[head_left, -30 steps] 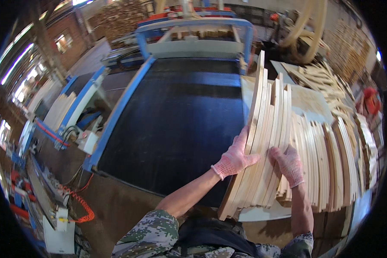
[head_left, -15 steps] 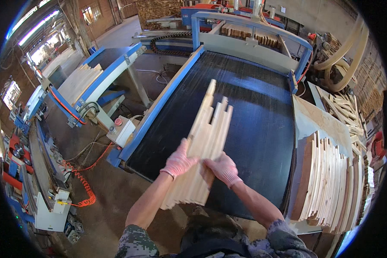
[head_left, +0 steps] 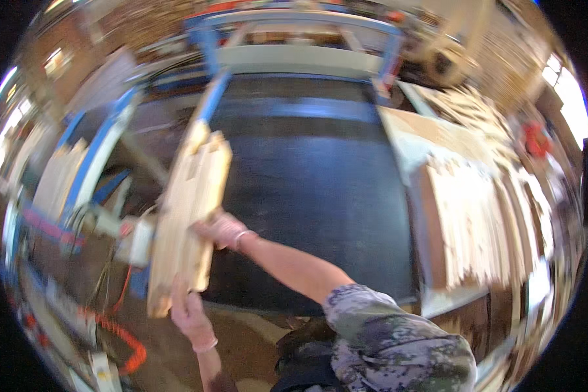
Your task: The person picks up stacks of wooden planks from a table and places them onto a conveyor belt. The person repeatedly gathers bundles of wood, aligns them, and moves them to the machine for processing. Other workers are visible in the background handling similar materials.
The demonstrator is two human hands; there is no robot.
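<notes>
While your left hand grips the lower end and your right hand clasps the side, the bundle of wooden slats hangs left of the black conveyor bed. Step, by my judgement: carrying. Setting down calls for level support.

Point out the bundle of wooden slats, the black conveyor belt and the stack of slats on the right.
bundle of wooden slats (head_left: 191, 209), head view, middle face.
black conveyor belt (head_left: 313, 189), head view, bare centre.
stack of slats (head_left: 477, 222), head view, top.

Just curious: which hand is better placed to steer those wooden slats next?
Probably the right hand: it grips the slats near mid-length, while the left hand holds only their lower end.
</notes>
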